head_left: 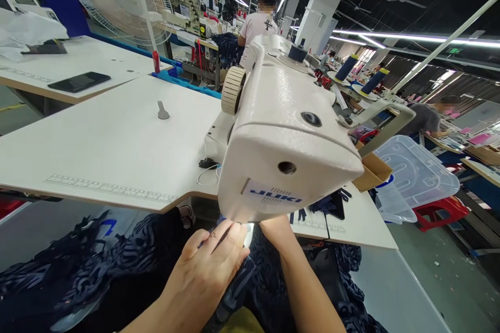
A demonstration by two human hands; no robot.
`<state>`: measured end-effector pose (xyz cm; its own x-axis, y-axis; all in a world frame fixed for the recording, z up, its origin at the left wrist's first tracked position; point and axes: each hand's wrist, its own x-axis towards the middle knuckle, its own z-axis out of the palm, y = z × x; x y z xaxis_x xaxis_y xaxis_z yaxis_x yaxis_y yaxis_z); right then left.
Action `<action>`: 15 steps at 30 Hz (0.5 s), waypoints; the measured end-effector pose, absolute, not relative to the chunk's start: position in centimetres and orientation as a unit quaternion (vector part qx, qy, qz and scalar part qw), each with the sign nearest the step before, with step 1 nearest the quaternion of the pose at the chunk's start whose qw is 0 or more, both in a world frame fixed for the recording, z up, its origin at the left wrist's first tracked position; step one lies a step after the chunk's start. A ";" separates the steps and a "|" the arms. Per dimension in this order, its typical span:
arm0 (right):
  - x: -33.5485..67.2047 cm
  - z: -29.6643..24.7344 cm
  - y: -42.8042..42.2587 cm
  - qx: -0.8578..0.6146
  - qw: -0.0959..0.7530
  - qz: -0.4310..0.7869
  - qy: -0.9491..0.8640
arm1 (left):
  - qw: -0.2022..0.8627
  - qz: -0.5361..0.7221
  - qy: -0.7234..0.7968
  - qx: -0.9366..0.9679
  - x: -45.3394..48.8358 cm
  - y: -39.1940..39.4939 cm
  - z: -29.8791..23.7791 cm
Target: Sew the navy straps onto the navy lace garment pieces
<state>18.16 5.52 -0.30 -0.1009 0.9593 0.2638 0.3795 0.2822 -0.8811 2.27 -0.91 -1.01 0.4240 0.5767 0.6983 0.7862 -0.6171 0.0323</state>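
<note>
A white JUKI sewing machine [289,130] stands in the middle of the head view, with its rounded end towards me. My left hand [213,265] is just below that end, its fingers pressed together on dark navy patterned fabric [239,283]. A small white part [249,235] shows beside its fingertips. My right hand [275,229] reaches under the machine from the right; its fingers are hidden behind the machine's end. More of the navy fabric hangs between my forearms. The needle area is out of sight.
Navy patterned garments [128,250] are heaped at lower left. On the white table [97,135] lies a small grey metal piece [163,110]. Beyond are a phone [80,82] and a large fan [121,0]. A clear plastic bin [417,171] stands right; a person [250,28] is ahead.
</note>
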 end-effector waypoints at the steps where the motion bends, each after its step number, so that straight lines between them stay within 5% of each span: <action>1: 18.2 -0.3 5.5 -0.503 0.445 0.325 -0.666 | 0.151 -0.355 -0.411 -0.826 2.3 -0.9 -1.2; 15: 17.9 -1.2 6.0 -0.520 0.424 0.318 -0.669 | 0.116 -0.367 -0.446 -0.808 2.3 -1.6 -1.9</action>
<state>17.87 5.96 -1.23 -0.0980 0.9664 0.2374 0.4271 0.2563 -0.8671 2.33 -1.57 -1.93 0.3329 0.6357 0.6965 0.8062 -0.5750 0.1395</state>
